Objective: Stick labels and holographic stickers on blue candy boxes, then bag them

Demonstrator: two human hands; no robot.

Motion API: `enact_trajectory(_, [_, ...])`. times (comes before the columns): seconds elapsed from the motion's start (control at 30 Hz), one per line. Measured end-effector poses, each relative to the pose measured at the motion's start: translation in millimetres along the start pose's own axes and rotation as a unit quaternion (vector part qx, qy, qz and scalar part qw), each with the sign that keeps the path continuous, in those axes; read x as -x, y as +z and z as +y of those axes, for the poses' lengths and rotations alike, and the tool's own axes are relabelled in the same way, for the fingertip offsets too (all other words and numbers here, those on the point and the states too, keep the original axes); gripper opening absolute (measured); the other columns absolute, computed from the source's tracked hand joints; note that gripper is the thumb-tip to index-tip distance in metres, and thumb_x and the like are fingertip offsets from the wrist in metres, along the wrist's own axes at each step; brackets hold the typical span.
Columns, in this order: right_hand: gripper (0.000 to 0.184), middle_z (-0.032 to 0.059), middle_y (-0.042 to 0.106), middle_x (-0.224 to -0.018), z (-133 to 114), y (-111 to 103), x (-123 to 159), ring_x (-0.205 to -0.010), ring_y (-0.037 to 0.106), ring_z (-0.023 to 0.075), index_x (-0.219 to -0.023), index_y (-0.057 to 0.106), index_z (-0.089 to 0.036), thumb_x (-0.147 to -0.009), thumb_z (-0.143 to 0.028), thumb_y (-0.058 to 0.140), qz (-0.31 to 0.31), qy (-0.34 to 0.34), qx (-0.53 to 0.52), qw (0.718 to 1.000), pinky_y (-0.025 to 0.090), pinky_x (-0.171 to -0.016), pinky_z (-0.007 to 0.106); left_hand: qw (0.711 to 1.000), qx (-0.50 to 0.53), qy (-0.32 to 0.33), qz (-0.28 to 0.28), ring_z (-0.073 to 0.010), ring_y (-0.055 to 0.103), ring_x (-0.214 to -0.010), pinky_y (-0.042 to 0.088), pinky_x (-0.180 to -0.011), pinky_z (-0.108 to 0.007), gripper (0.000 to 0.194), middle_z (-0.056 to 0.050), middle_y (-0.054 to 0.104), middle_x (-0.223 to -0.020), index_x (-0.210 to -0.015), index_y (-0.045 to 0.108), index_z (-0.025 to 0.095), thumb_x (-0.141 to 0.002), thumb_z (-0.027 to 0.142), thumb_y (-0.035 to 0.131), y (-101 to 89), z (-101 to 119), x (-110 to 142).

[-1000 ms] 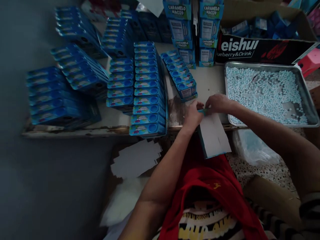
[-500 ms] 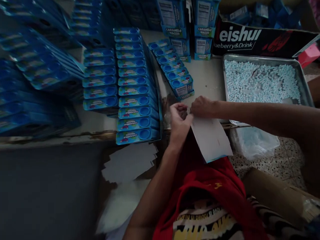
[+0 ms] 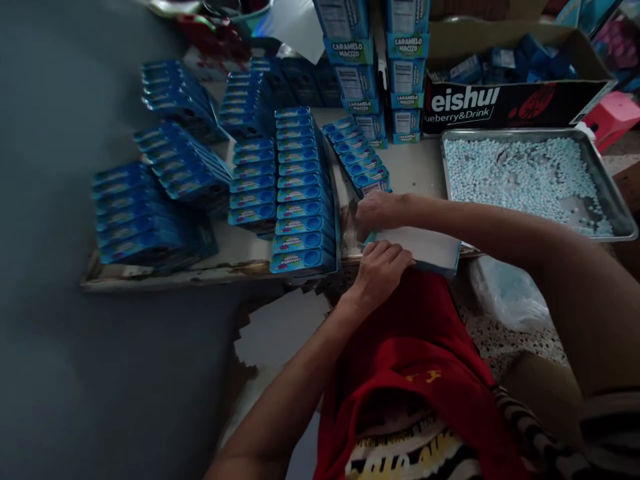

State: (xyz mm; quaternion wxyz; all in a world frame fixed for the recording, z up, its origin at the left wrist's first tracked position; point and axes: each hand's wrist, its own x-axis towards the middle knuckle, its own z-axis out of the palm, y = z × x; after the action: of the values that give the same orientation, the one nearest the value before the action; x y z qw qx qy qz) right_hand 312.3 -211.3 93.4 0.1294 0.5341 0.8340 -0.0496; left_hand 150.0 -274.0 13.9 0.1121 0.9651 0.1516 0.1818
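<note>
A shallow cardboard carton (image 3: 425, 245), white inside and blue along its outer edge, lies at the table's front edge above my lap. My left hand (image 3: 381, 268) is closed over its near left edge, with the fingers bent on the rim. At the far left corner my right hand (image 3: 379, 209) is closed on the carton's end; its fingertips are partly hidden and a little blurred. Just beyond my right hand stands a short row of small blue candy boxes (image 3: 361, 160) in a low tray.
Rows of blue boxes (image 3: 303, 207) cover the table's left side, with stacked display cartons (image 3: 407, 70) behind. To the right are a metal tray of pale blue candies (image 3: 520, 177) and a black box (image 3: 515, 107). White card sheets (image 3: 280, 327) lie below the table edge.
The flat white card has become a carton with raised sides. My left hand has moved down to its near edge, and my right hand has shifted left. The camera view has turned left.
</note>
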Motion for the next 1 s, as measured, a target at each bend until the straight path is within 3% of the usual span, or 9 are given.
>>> enact_trajectory(0.17, [0.033,0.0095,0.070,-0.129,-21,-14,90,-0.119,0.062,0.0243,-0.132,0.070,-0.021,-0.109,-0.020,0.047,0.186,0.094,-0.079,0.975,0.050,-0.102,0.037,0.994,-0.026,-0.109,-0.016,-0.0304,0.064,-0.093,0.039,-0.084,-0.043,0.030,-0.012,0.072,-0.091,-0.089,0.068,0.022,-0.109,0.030,0.047,-20.4,12,-4])
enact_trajectory(0.23, [0.038,0.0129,0.070,-0.122,-42,8,130,-0.117,0.060,0.0275,-0.127,0.072,-0.020,-0.113,-0.024,0.037,0.259,0.201,-0.078,0.941,0.049,-0.104,0.042,0.987,-0.022,-0.161,-0.013,-0.0306,0.066,-0.094,0.039,-0.083,-0.042,0.030,-0.012,0.073,-0.093,-0.087,0.066,0.022,-0.109,0.030,0.048,-21.5,9,-10])
enact_trajectory(0.3, [0.038,0.0151,0.071,-0.124,-63,47,154,-0.117,0.059,0.0300,-0.130,0.073,-0.021,-0.111,-0.023,0.040,0.256,0.207,-0.086,0.941,0.049,-0.104,0.044,0.978,0.013,-0.206,-0.039,-0.0301,0.067,-0.094,0.040,-0.083,-0.040,0.029,-0.011,0.074,-0.093,-0.084,0.065,0.023,-0.108,0.031,0.051,-14.3,6,-22])
enact_trajectory(0.4, [0.042,0.0175,0.068,-0.139,-79,108,155,-0.130,0.054,0.0317,-0.142,0.067,-0.016,-0.109,-0.016,0.040,0.241,0.225,-0.095,0.939,0.046,-0.111,0.045,0.955,0.107,-0.263,-0.089,-0.0280,0.068,-0.088,0.043,-0.081,-0.037,0.020,-0.009,0.074,-0.089,-0.090,0.065,0.023,-0.107,0.027,0.054,2.6,1,-39])
enact_trajectory(0.47, [0.044,0.0175,0.067,-0.141,-77,136,145,-0.134,0.052,0.0310,-0.143,0.066,-0.014,-0.109,-0.014,0.039,0.243,0.222,-0.112,0.938,0.044,-0.114,0.046,0.950,0.138,-0.277,-0.049,-0.0274,0.068,-0.094,0.047,-0.086,-0.036,0.006,-0.009,0.075,-0.098,-0.105,0.066,0.022,-0.103,0.025,0.060,9.4,-1,-38])
enact_trajectory(0.53, [0.044,0.0172,0.066,-0.140,-72,149,139,-0.133,0.052,0.0309,-0.143,0.066,-0.016,-0.108,-0.015,0.039,0.251,0.218,-0.125,0.935,0.044,-0.113,0.046,0.965,0.109,-0.239,0.012,-0.0305,0.066,-0.110,0.049,-0.098,-0.041,0.020,-0.014,0.072,-0.117,-0.116,0.065,0.020,-0.098,0.028,0.070,11.0,-2,-23])
enact_trajectory(0.63, [0.042,0.0168,0.067,-0.134,-68,149,138,-0.124,0.053,0.0320,-0.139,0.068,-0.018,-0.107,-0.016,0.041,0.253,0.226,-0.115,0.934,0.044,-0.104,0.046,0.989,0.010,-0.146,0.008,-0.0356,0.060,-0.126,0.044,-0.111,-0.049,0.024,-0.018,0.068,-0.132,-0.120,0.068,0.021,-0.099,0.031,0.070,13.9,4,10])
enact_trajectory(0.73, [0.035,0.0143,0.069,-0.121,-71,139,140,-0.111,0.054,0.0314,-0.126,0.071,-0.021,-0.110,-0.024,0.041,0.228,0.218,-0.086,0.945,0.041,-0.093,0.045,0.987,-0.047,-0.150,-0.029,-0.0358,0.061,-0.122,0.043,-0.108,-0.052,0.023,-0.019,0.069,-0.132,-0.123,0.069,0.021,-0.106,0.031,0.057,24.6,13,29])
enact_trajectory(1.0, [0.044,0.0196,0.070,-0.110,-68,117,123,-0.103,0.059,0.0341,-0.114,0.067,-0.014,-0.112,-0.051,0.042,0.140,0.253,-0.064,0.955,0.040,-0.084,0.042,0.979,-0.077,-0.159,-0.101,-0.0355,0.063,-0.105,0.045,-0.085,-0.046,0.025,-0.017,0.073,-0.110,-0.106,0.070,0.021,-0.107,0.041,0.054,22.0,-2,1])
